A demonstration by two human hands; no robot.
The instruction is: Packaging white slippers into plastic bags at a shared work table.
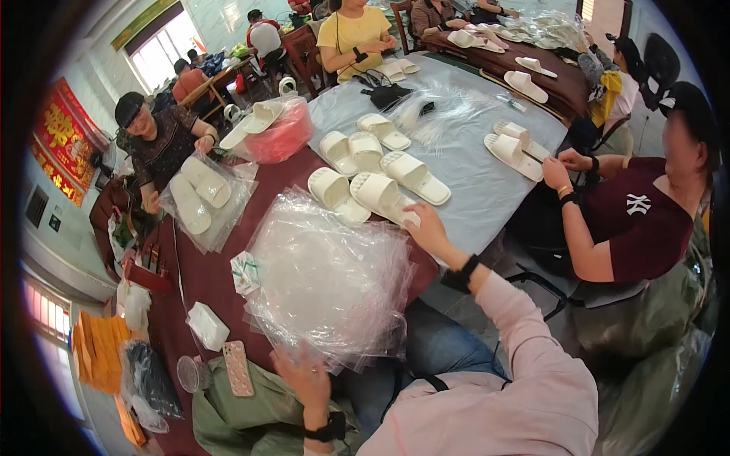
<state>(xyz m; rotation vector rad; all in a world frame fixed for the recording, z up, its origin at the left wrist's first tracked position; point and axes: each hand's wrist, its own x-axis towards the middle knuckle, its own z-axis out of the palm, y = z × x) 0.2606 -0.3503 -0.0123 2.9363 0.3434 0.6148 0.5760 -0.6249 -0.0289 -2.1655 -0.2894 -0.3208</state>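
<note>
My right hand (428, 229) reaches forward and grips the heel end of a cream slipper (376, 190), the one closest to me in a group of several. My left hand (304, 376) is at the near edge of a stack of clear plastic bags (319, 266), its fingers apart and somewhat blurred. Beside the gripped slipper lies another cream slipper (332, 190), and one more slipper (416, 176) rests just beyond it. The bags cover much of the dark red table cover (209, 281) in front of me.
A phone (237, 368) lies on green cloth at the near left, by a white packet (207, 325). Across the left side, a co-worker handles a bagged pair of slippers (199, 194). A red plastic bundle (281, 133) stands behind. On the right, another person works on slippers (515, 156).
</note>
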